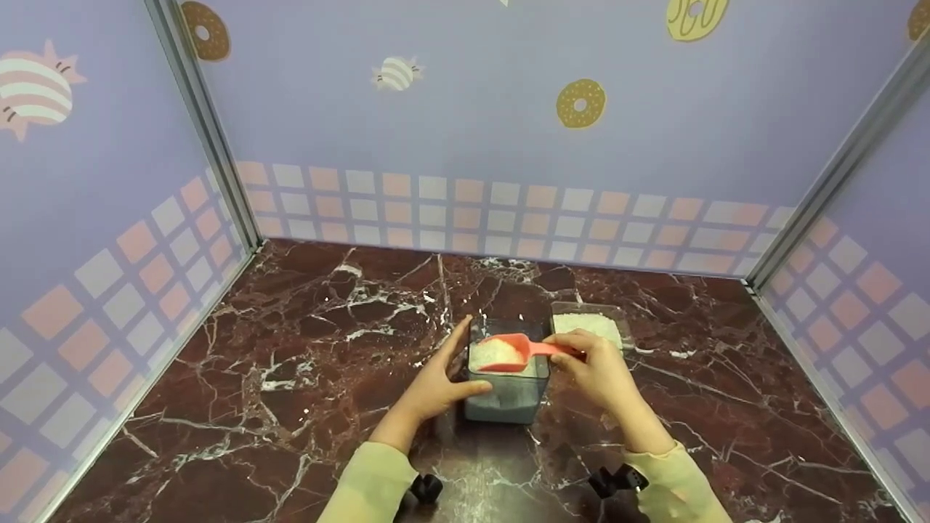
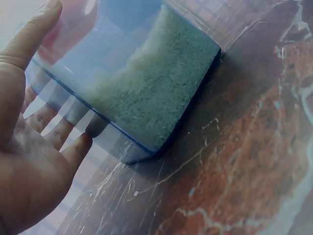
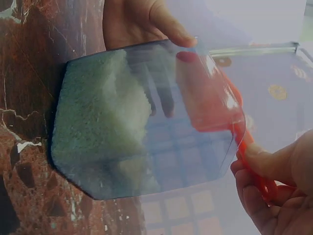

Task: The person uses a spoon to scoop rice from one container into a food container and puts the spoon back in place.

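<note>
A clear, blue-tinted square container [image 1: 503, 405] stands on the table, partly filled with white rice [image 2: 161, 88]. My left hand [image 1: 434, 390] holds its near left corner, thumb at the front rim and fingers spread along the left side. Between thumb and fingers, my right hand [image 1: 600, 369] pinches the handle of a red scoop [image 3: 254, 171]. The scoop's bowl lies level within the container's mouth, above the rice below, and carries a heap of rice. In the right wrist view, the bowl shows through the clear wall.
Behind my right hand sits a low clear tub [image 1: 626, 323] with more white rice. Scattered grains dot the dark red marble table [image 1: 327, 378]. Purple patterned panels [image 1: 472, 131] enclose the back and both sides. Black wrist mounts [image 1: 427, 488] show near the sleeves.
</note>
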`<state>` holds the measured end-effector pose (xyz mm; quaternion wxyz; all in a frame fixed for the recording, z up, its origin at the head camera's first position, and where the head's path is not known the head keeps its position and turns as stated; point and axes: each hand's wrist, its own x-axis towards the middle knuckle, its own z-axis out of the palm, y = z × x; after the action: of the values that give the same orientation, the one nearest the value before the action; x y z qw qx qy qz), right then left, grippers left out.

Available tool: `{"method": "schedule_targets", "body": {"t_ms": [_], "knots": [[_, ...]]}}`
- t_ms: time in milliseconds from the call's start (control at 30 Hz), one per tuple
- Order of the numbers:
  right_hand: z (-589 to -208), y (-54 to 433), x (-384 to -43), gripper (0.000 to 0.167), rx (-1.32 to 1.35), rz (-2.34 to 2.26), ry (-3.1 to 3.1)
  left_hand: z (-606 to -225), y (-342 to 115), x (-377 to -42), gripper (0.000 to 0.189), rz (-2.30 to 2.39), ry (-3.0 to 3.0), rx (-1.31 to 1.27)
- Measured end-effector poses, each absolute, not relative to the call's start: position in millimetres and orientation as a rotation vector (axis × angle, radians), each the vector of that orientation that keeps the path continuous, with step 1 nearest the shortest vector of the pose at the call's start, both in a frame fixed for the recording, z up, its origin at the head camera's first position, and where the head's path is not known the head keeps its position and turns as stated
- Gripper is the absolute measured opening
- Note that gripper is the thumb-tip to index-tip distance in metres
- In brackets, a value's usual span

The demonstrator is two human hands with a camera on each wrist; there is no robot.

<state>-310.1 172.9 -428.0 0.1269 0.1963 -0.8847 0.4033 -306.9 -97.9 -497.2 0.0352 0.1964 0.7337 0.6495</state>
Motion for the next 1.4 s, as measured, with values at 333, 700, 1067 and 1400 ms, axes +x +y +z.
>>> {"method": "schedule_targets", "body": {"t_ms": [333,700,1067,1400], "knots": [[-437,184,-320,0.020,0.589,1.301,-2.549,-499,-98,-309,0.116,2.035,2.203,0.635],[-430,199,-323,0.023,0.498,1.371,-2.523,-498,-98,-308,0.113,1.996,2.249,0.594],[-418,236,-324,0.024,0.315,1.427,-2.464,-498,-98,-308,0.111,1.978,2.257,0.592],[-429,277,-337,0.028,0.062,1.180,-2.528,-497,-98,-307,0.111,1.952,2.287,0.572]]}}
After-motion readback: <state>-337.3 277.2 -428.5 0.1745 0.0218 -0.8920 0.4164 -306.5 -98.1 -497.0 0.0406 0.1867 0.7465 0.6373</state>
